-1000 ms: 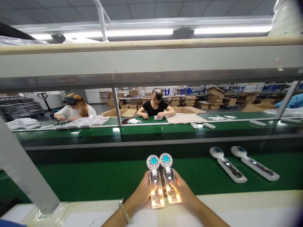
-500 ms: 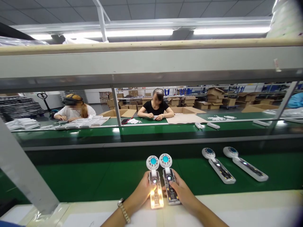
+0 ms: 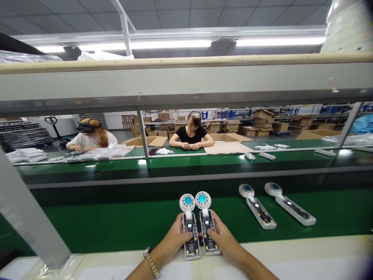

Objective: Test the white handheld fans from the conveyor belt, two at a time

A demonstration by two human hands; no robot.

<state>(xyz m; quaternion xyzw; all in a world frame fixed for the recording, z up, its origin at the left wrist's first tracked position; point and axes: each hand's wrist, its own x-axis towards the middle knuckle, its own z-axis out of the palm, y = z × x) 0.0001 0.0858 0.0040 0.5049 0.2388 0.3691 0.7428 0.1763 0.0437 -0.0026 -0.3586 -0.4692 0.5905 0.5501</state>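
My left hand [image 3: 177, 236] is closed around a white handheld fan [image 3: 191, 243], thumb on the front of its handle. My right hand [image 3: 220, 236] grips a second handheld fan [image 3: 210, 245] right beside it, also with the thumb on the front. Each has a round vented head with a blue centre. The handle fronts are uncovered, showing dark circuit boards, a small lit display and yellowish LEDs that are unlit. Both fans stand nearly upright, heads away from me, over the near edge of the green conveyor belt [image 3: 122, 221].
Two similar fans, one nearer [image 3: 261, 213] and one farther right [image 3: 295, 210], lie on the belt. A pale ledge [image 3: 276, 254] runs along my side. A shelf beam [image 3: 186, 83] crosses above. Two people sit opposite, near white parts [image 3: 165, 151] and cardboard boxes [image 3: 233, 137].
The bright yellow lights on the fan in my left hand have gone out. The two fans on the near belt have shifted left, while white pieces on the far belt moved slightly right.
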